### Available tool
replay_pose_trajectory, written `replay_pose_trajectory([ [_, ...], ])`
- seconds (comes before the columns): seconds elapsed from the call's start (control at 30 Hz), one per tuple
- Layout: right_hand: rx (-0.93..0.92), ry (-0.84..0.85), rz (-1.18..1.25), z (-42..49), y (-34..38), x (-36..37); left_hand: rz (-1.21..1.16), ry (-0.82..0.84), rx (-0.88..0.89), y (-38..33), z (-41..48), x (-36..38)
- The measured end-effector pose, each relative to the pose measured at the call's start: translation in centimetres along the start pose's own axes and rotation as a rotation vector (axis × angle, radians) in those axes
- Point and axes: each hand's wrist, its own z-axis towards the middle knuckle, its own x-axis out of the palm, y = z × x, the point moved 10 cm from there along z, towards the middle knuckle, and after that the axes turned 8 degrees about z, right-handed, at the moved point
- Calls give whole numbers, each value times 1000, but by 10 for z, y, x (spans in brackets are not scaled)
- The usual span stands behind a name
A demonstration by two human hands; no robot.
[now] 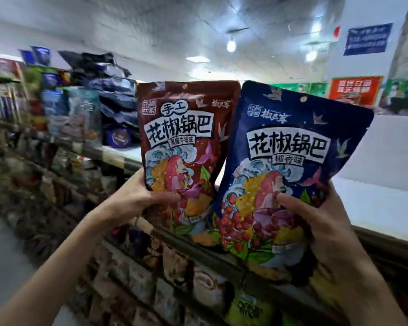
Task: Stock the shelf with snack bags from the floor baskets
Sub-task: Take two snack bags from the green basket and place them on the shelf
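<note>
Holding both bags upright, the left hand (137, 196) pinches the brown bag (184, 142) by its lower corner, the right hand (316, 222) clamps the blue bag (290, 170) — the white top shelf (375, 208) lies just behind them.

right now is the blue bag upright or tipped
Tipped: the blue bag leans right, top edge slanting, held low by the right hand.
</note>
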Motion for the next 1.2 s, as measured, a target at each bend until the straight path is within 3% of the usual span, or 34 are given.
replay_pose_trajectory([
  [0.3, -207, -23, -28, 150, -44, 82, 68, 52, 75, 40, 165, -129],
  [0.5, -202, -63, -84, 245, -76, 119, 10, 133, 62, 91, 269, -190],
  [0.83, -110, -165, -271, 330, -181, 165, -49, 280, 37, 197, 380, -237],
  [0.97, -42, -184, -303, 342, -219, 180, -30, 384, 33, 222, 398, -238],
  [1.2, 51, -186, -373, 356, -249, 191, -7, 412, 10, 253, 415, -236],
])
